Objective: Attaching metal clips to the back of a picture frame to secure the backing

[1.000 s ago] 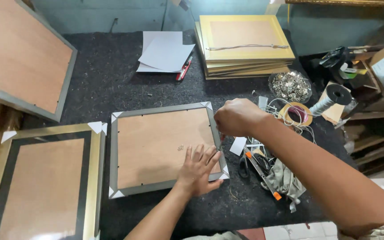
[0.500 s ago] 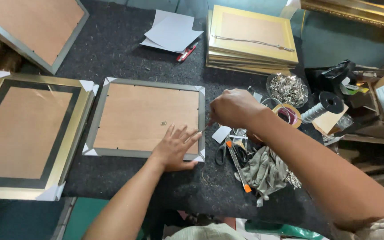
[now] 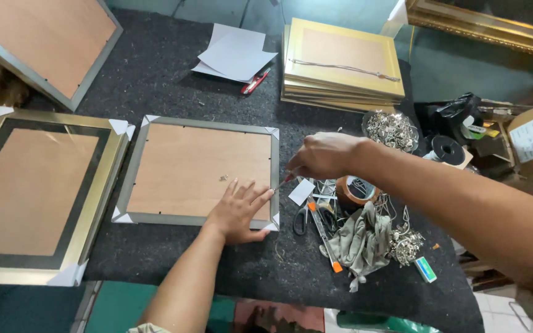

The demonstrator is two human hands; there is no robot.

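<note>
head view showed my left hand (image 3: pixel 237 209) pressed flat, fingers spread apart, on the brown backing board of the silver frame (image 3: pixel 200 171), which lay face down on the dark felt table (image 3: pixel 155 74), near its right edge. my right hand (image 3: pixel 325 155) was closed together around a small red-handled tool (image 3: pixel 284 181), its tip touching the frame's right rail just above my left fingertips. i judged the frame light but stiff, the thin backing board likely to flex if pushed hard in the middle, and the white corner guards easy to knock off, so i would take hold of it by the rails, not the board or the corners. a larger gold frame (image 3: pixel 38 191) lay just beside it on the left, another silver one sat tilted at the far left, and a stack of gold frames (image 3: pixel 340 61) stood at the back beside white paper sheets (image 3: pixel 235 52). to my right lay scissors (image 3: pixel 303 219), a tape roll (image 3: pixel 356 190), a grey rag (image 3: pixel 362 240) and a dish of metal hangers (image 3: pixel 391 128). compared with half a second before, my right hand had dropped lower toward the rail, my left hand had stayed on the same corner, and my head had tipped so the frame sat more to the left.
</note>
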